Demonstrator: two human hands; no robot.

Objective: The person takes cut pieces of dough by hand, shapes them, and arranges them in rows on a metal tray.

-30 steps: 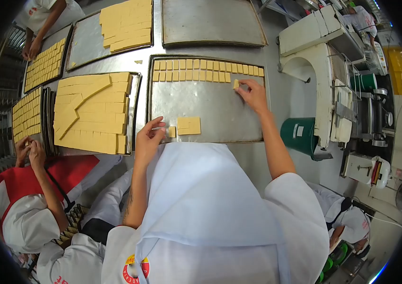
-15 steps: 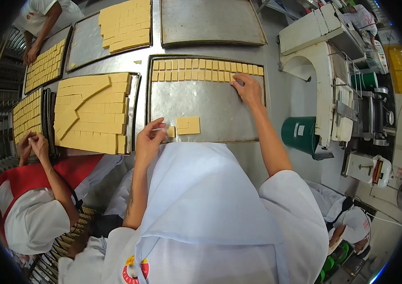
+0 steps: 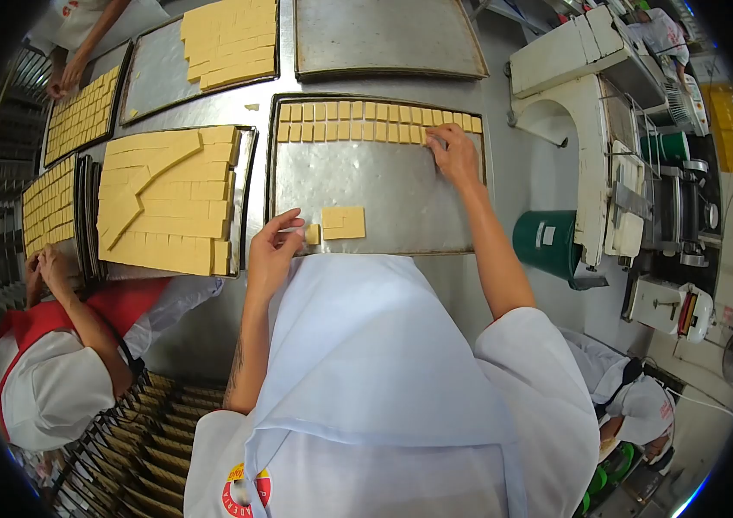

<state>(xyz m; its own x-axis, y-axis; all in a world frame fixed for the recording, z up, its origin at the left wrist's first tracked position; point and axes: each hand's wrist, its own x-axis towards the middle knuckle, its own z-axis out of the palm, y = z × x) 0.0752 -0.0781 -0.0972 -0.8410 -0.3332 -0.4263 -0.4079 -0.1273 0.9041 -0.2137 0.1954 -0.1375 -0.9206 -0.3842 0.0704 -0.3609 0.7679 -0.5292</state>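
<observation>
My right hand (image 3: 455,155) is at the right end of the second row of small yellow dough rectangles (image 3: 349,131) on a metal baking tray (image 3: 383,186). Its thumb and fingers are pinched around a dough piece (image 3: 427,136), mostly covered by the fingertips. Near the tray's front left corner my left hand (image 3: 273,250) rests with curled fingers, thumb and fingertips apart. Just right of those fingertips lies a small loose dough piece (image 3: 313,233). A larger dough slab (image 3: 345,223) with cut lines lies beside it.
Left of my tray is another tray with cut dough sheets (image 3: 163,198). Further trays of dough pieces (image 3: 81,112) and a bare tray (image 3: 388,39) stand behind. A co-worker's hands (image 3: 47,268) are at the left. A green bucket (image 3: 546,246) and a white machine (image 3: 586,129) stand right.
My hands have barely moved; the right one stays at the row's end. At the left, the co-worker in red has shifted left, uncovering more of the rack below.
</observation>
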